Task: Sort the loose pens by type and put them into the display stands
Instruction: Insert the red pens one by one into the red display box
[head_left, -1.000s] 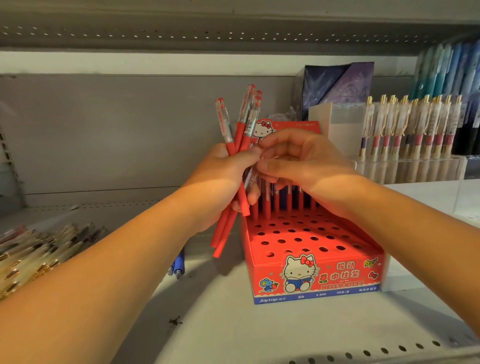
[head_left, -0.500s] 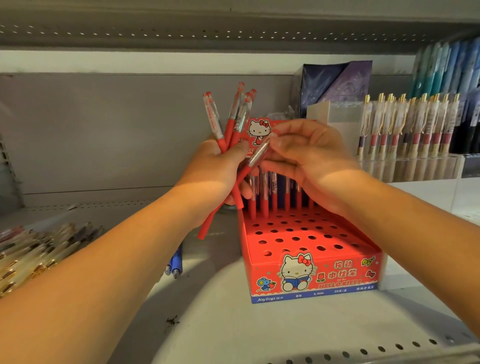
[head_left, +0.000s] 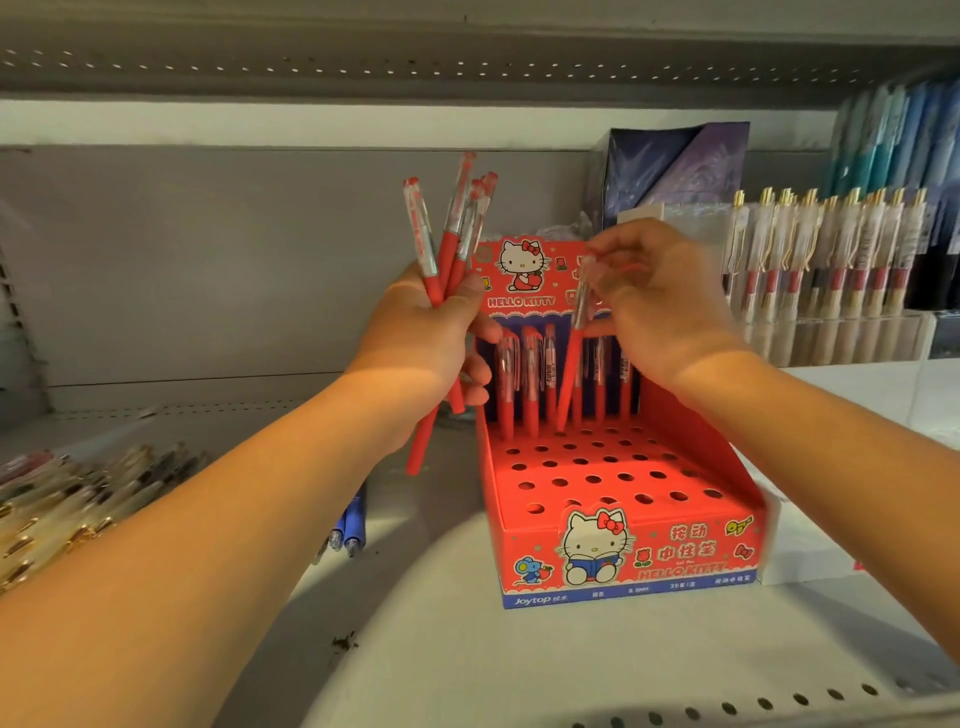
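**Pen (head_left: 569, 374) at the back of the stand (head_left: 691, 551)**

The right hand (head_left: 660, 296) pinches one red pen by its clear cap, fingers curled round it. The pen hangs tilted, its tip down at the holes beside the back row (head_left: 506, 384) of upright red pens. The left hand (head_left: 421, 322), just left of the stand's backboard, grips a bundle (head_left: 447, 249) of red pens, caps up and slightly fanned. The stand sits on the shelf (head_left: 519, 670), open holes showing in its front rows. Two blue pens (head_left: 349, 525) lie under the left forearm, a heap (head_left: 62, 499) of loose pens at far left. A clear stand (head_left: 831, 332) of gold-clipped pens is at the right rear.
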